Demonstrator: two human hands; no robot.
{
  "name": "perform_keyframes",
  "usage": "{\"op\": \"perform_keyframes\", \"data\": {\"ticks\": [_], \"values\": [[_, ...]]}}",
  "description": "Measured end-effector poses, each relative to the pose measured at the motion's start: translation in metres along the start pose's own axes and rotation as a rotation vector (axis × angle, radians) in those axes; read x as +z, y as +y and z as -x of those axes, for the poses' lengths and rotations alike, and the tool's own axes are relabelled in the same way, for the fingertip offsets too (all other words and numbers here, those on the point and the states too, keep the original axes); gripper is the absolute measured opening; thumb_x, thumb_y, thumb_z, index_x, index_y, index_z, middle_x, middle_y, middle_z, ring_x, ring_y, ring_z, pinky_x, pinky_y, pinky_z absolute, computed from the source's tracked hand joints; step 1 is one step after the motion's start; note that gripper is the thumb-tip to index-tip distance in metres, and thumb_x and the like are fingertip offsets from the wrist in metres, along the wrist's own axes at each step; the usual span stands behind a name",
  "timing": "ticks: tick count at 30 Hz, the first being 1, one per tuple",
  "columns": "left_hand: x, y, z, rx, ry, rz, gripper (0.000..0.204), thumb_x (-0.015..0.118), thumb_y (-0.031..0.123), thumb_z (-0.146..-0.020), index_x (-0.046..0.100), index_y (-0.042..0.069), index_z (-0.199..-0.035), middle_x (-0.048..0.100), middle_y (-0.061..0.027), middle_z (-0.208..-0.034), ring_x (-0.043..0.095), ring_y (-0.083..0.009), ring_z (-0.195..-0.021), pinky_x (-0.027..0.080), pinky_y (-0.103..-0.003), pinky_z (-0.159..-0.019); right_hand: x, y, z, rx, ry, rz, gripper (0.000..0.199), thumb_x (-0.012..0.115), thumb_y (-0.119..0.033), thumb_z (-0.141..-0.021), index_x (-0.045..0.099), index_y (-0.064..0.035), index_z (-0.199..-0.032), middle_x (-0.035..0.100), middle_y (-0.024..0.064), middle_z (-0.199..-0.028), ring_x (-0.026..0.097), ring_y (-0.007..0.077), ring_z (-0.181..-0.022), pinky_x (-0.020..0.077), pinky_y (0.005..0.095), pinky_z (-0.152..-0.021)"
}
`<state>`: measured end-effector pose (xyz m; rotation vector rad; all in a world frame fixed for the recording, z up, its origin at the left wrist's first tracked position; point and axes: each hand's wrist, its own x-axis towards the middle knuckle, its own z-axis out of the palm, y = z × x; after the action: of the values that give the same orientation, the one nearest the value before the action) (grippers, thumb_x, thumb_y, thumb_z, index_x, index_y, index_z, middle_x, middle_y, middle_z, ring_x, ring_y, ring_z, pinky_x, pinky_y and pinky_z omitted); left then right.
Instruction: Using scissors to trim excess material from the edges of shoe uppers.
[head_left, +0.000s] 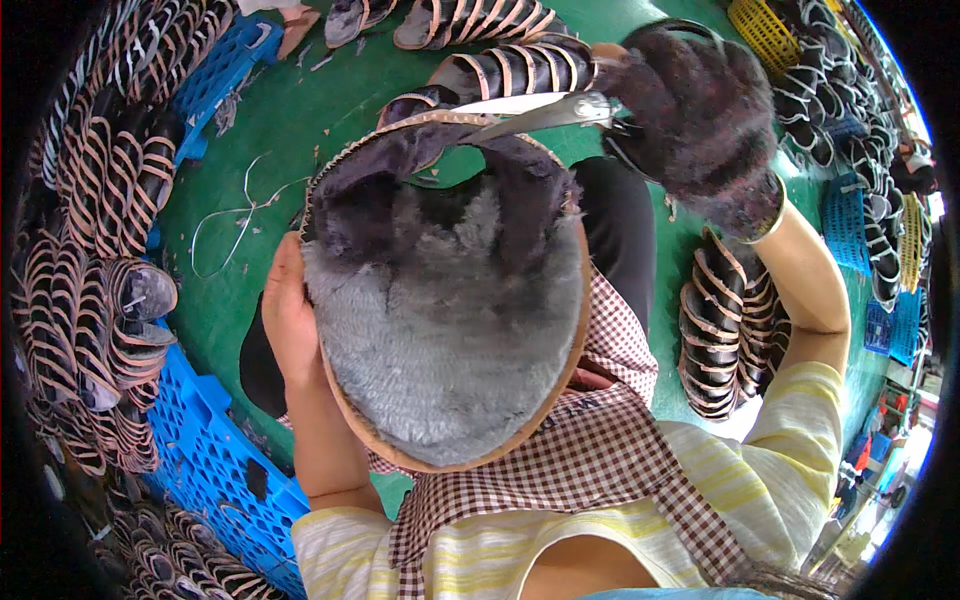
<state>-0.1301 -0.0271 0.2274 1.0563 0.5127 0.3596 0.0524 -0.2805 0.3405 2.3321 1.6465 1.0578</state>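
Note:
A fur-lined slipper (445, 310) with grey fleece insole, dark fuzzy upper and tan sole edge fills the middle of the view, toe pointing away. My left hand (285, 320) grips its left side from beneath. My right hand (695, 115), in a dark fuzzy glove, holds metal scissors (545, 110) whose blades lie across the slipper's toe rim. The scissor handles are hidden inside the glove.
Blue plastic crates (215, 465) at left hold stacks of dark strapped sandals (100, 300). More sandals lie on the green floor (290, 130) ahead and in a stack at right (720, 330). Yellow and blue baskets (765, 30) stand far right. A loose cord (235, 215) lies on the floor.

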Motion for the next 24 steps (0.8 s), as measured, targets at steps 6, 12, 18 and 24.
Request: {"op": "perform_keyframes", "data": {"ticks": [6, 12, 18, 24], "values": [[0.012, 0.009, 0.004, -0.041, 0.018, -0.122, 0.033, 0.035, 0.021, -0.093, 0.052, -0.003, -0.109, 0.059, -0.012, -0.105, 0.058, -0.0197, -0.091, 0.046, -0.033, -0.082, 0.014, 0.004, -0.003, -0.13, 0.083, -0.026, 0.04, 0.065, -0.02, -0.064, 0.057, -0.0103, -0.102, 0.057, 0.0077, -0.092, 0.056, 0.0275, -0.078, 0.0426, 0.0372, -0.064], [0.013, 0.01, 0.001, -0.077, -0.039, -0.092, 0.031, 0.039, 0.021, -0.093, 0.054, -0.003, -0.104, 0.06, -0.0105, -0.101, 0.058, -0.0157, -0.088, 0.045, -0.028, -0.08, 0.026, 0.006, 0.0, -0.19, 0.107, -0.088, 0.054, 0.071, -0.02, -0.059, 0.053, -0.0098, -0.108, 0.056, 0.0092, -0.095, 0.055, 0.029, -0.084, 0.043, 0.0363, -0.07], [0.041, 0.024, 0.0, -0.078, -0.07, -0.242, 0.028, 0.052, 0.022, -0.089, 0.057, 0.0, -0.106, 0.058, 0.0009, -0.094, 0.052, -0.0052, -0.082, 0.04, -0.019, -0.073, 0.074, 0.02, -0.025, -0.509, 0.653, -0.244, 0.039, 0.065, -0.02, -0.066, 0.058, -0.0107, -0.103, 0.057, 0.0069, -0.094, 0.056, 0.0254, -0.08, 0.0428, 0.0363, -0.066], [0.034, 0.036, -0.023, -0.106, -0.345, -0.394, 0.024, 0.055, 0.02, -0.087, 0.06, 0.001, -0.101, 0.058, 0.0069, -0.086, 0.05, -0.0011, -0.076, 0.04, -0.017, -0.07, 0.042, 0.023, -0.03, -0.382, 0.065, -0.4, 0.035, 0.061, -0.024, -0.069, 0.061, -0.0114, -0.101, 0.057, 0.0053, -0.093, 0.057, 0.0213, -0.08, 0.042, 0.0358, -0.067]]}}
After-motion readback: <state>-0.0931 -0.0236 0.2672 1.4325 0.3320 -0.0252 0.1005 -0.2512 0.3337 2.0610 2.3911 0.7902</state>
